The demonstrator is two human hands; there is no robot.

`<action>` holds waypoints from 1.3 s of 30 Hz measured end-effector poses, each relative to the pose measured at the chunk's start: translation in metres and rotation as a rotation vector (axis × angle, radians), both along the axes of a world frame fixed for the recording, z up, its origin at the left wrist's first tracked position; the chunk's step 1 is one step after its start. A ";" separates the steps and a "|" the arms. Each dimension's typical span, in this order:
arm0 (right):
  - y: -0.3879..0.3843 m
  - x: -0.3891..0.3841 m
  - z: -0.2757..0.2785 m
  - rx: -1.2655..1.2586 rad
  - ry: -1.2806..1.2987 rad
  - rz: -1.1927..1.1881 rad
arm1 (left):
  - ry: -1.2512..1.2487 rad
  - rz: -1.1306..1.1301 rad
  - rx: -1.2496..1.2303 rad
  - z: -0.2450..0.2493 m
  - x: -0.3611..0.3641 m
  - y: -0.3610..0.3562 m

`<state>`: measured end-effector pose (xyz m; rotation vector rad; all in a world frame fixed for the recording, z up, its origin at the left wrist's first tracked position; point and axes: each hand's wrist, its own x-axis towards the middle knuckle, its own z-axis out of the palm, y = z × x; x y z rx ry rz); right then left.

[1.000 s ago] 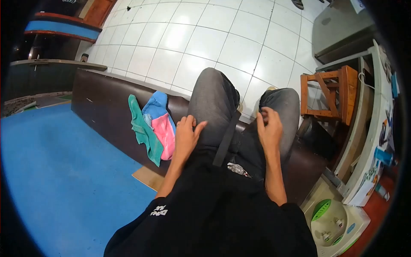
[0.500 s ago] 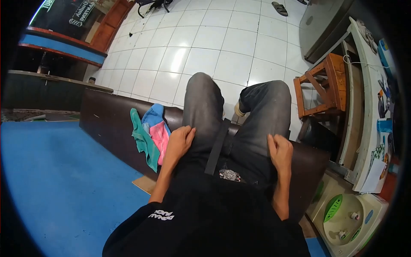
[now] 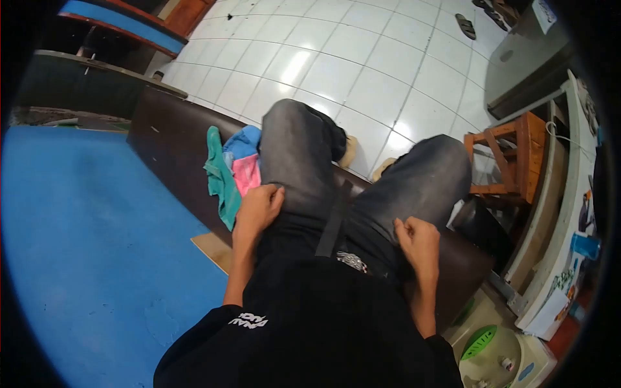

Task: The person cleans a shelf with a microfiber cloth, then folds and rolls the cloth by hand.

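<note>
Head view: left hand and right hand are resting by the trousers, fingers curling loosely; cannot tell if pinching fabric. Judged a pause; any grasp would be needing fingers uncurled. Cloths are lying just beyond the left hand; stool is standing beyond the right.

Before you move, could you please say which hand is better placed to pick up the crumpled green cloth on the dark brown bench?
Probably the left hand: it is close to the green cloth, while the right hand is by the far thigh.
</note>
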<state>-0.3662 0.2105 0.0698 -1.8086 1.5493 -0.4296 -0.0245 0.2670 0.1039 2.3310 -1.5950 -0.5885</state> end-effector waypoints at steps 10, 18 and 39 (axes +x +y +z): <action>-0.059 0.072 -0.011 0.175 -0.528 -0.155 | -0.009 0.423 -0.199 -0.024 0.074 -0.011; -0.055 0.114 -0.062 0.202 -0.421 0.222 | -0.635 0.815 -0.031 -0.080 0.187 0.037; -0.064 0.086 0.087 -0.197 -0.512 0.307 | 0.564 -0.823 -0.212 0.083 -0.041 -0.108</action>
